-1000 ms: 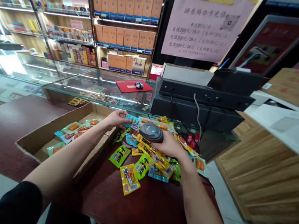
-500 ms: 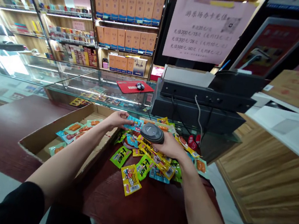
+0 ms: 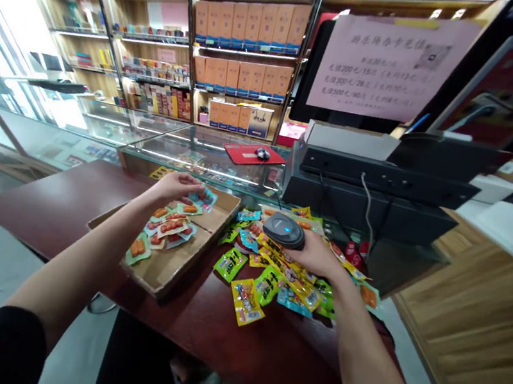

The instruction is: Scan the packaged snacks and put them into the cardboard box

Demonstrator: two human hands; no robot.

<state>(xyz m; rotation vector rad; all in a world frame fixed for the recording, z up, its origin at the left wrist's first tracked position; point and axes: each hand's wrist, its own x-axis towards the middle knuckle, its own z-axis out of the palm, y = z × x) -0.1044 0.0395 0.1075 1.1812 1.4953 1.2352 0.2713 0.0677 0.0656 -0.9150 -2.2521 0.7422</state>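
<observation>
Pinched in my left hand (image 3: 179,187) is a small blue snack packet (image 3: 205,198), held above the far part of a shallow cardboard box (image 3: 180,269). Inside the box lie several sausage packets (image 3: 173,225), loosely heaped. My right hand (image 3: 317,253) is wrapped round a dark barcode scanner (image 3: 283,230), on which a small blue light shows. Its grip is mostly hidden behind the head and my fingers. Under and around the scanner spreads a pile of snack packets: a green one (image 3: 230,264), a yellow one (image 3: 246,302) at the near edge, and long yellow ones (image 3: 292,274).
The packets and box rest on a dark red table (image 3: 197,319). Behind it stands a glass counter (image 3: 199,150) with a red mouse pad (image 3: 238,153), a mouse (image 3: 262,153) and a black cash register unit (image 3: 367,196). A wooden cabinet (image 3: 484,319) stands at the right.
My left hand has moved the blue packet left, away from the scanner and over the box. A blue light now shows on the scanner. The whole view has shifted left.
</observation>
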